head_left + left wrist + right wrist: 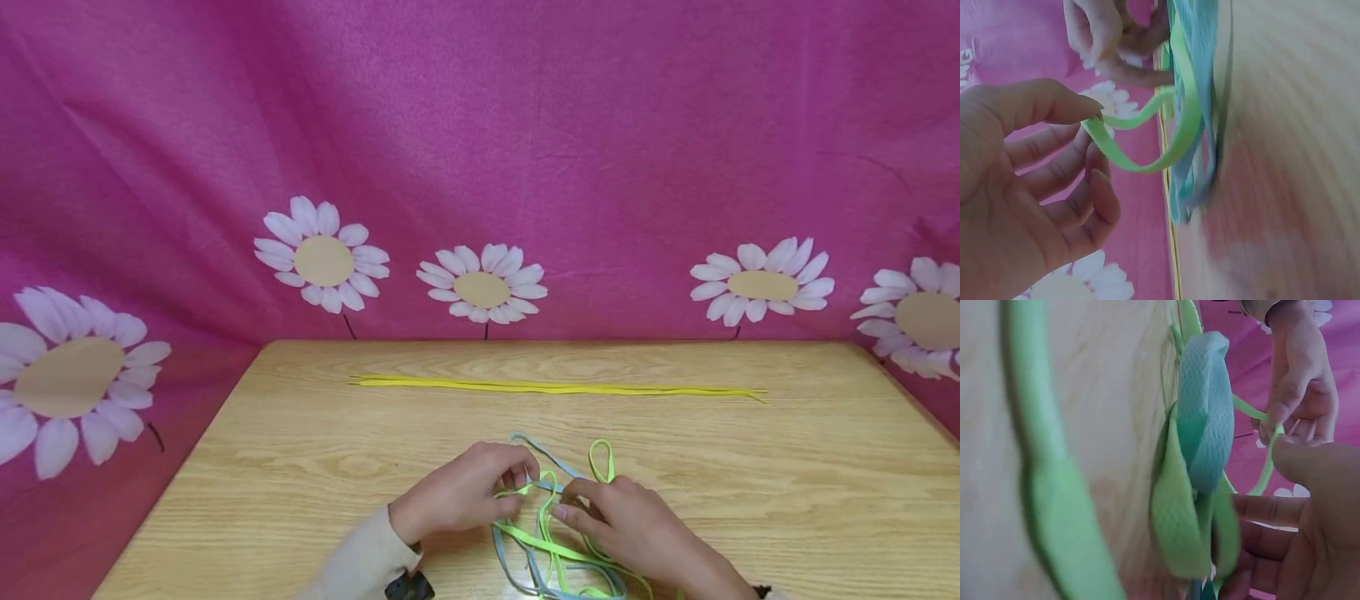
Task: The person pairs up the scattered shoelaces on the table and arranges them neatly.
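A loose tangle of flat shoelaces lies at the table's front, neon green shoelace (528, 540) mixed with blue-grey shoelace (501, 554). My left hand (474, 487) is at the tangle's left and pinches a green loop (1157, 164) between thumb and index finger, drawn out from the bundle. On the right, my right hand (637, 525) has its fingers bent among the laces. In the right wrist view its fingers (1269, 512) reach behind green loops beside a folded blue lace (1207, 412); their tips are partly hidden.
Yellow shoelaces (555, 387) lie stretched side by side across the back of the wooden table (300, 467). Behind the table hangs a magenta cloth (600, 167) printed with white daisies. A small green loop (602, 461) sticks out beyond the right hand.
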A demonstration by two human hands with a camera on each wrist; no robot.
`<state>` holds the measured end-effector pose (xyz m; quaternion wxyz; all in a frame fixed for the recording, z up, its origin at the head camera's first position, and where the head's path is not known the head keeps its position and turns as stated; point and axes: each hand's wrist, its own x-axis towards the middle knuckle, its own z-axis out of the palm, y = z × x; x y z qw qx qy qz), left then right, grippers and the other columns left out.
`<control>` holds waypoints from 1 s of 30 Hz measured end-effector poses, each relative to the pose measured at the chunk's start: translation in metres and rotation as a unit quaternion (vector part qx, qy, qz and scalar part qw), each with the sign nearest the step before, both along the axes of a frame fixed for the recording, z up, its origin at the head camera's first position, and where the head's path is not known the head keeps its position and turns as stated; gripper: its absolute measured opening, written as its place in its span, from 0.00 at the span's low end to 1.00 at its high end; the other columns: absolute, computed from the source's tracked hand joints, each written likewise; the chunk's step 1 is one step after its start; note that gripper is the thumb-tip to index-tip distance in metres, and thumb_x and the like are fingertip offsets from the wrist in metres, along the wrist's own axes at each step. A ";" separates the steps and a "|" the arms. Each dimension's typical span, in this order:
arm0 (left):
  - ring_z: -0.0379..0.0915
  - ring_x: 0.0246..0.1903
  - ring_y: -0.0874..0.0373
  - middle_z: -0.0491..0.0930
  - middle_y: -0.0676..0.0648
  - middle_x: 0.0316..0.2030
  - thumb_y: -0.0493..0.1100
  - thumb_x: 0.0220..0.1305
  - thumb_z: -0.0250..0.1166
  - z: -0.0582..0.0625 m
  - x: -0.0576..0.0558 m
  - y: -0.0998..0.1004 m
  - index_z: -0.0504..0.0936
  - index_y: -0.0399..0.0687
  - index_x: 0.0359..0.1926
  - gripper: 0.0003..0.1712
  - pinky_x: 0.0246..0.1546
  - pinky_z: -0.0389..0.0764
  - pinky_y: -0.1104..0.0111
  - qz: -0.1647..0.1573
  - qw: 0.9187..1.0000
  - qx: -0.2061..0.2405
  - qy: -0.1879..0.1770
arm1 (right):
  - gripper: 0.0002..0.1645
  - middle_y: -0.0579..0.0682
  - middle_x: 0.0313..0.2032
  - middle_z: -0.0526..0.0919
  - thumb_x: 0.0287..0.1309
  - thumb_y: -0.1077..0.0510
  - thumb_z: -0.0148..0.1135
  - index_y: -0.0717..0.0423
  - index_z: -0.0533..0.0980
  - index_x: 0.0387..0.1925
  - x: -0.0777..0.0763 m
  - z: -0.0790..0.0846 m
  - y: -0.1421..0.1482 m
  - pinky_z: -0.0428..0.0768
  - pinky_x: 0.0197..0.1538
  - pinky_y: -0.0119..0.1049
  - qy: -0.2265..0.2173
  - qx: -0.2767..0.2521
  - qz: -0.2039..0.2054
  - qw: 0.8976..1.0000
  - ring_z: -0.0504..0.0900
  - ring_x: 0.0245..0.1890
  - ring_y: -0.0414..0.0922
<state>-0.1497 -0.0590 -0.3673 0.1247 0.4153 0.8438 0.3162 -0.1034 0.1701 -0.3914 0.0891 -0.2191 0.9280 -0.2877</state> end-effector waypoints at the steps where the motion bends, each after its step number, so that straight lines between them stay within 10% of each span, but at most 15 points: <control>1: 0.69 0.32 0.69 0.76 0.55 0.30 0.30 0.58 0.64 0.000 0.002 0.001 0.78 0.44 0.43 0.13 0.36 0.73 0.78 -0.009 1.000 0.005 0.001 | 0.22 0.33 0.14 0.66 0.65 0.35 0.52 0.45 0.80 0.40 0.000 -0.001 0.000 0.65 0.20 0.30 0.004 -0.008 0.004 1.000 0.64 0.15 0.31; 9: 0.71 0.32 0.74 0.75 0.58 0.31 0.30 0.63 0.61 0.009 0.009 0.003 0.75 0.44 0.49 0.14 0.37 0.75 0.79 -0.065 0.996 0.050 -0.025 | 0.03 0.33 0.16 0.68 0.61 0.51 0.65 0.44 0.80 0.34 -0.003 -0.001 -0.002 0.65 0.20 0.27 0.068 -0.091 0.003 0.993 0.63 0.16 0.29; 16: 0.72 0.34 0.75 0.81 0.52 0.38 0.37 0.69 0.60 0.024 0.013 -0.004 0.76 0.46 0.52 0.12 0.36 0.76 0.79 -0.129 0.988 0.077 -0.034 | 0.11 0.37 0.33 0.73 0.55 0.63 0.68 0.43 0.80 0.36 -0.002 0.002 -0.004 0.71 0.27 0.27 0.193 -0.145 0.068 0.968 0.68 0.26 0.32; 30: 0.79 0.33 0.62 0.82 0.47 0.33 0.36 0.68 0.59 0.064 0.006 -0.057 0.76 0.40 0.51 0.12 0.35 0.80 0.67 -0.049 0.981 0.175 -0.061 | 0.15 0.35 0.33 0.81 0.60 0.65 0.63 0.37 0.78 0.32 -0.010 0.045 0.041 0.75 0.39 0.29 0.200 -0.161 0.108 0.960 0.78 0.36 0.34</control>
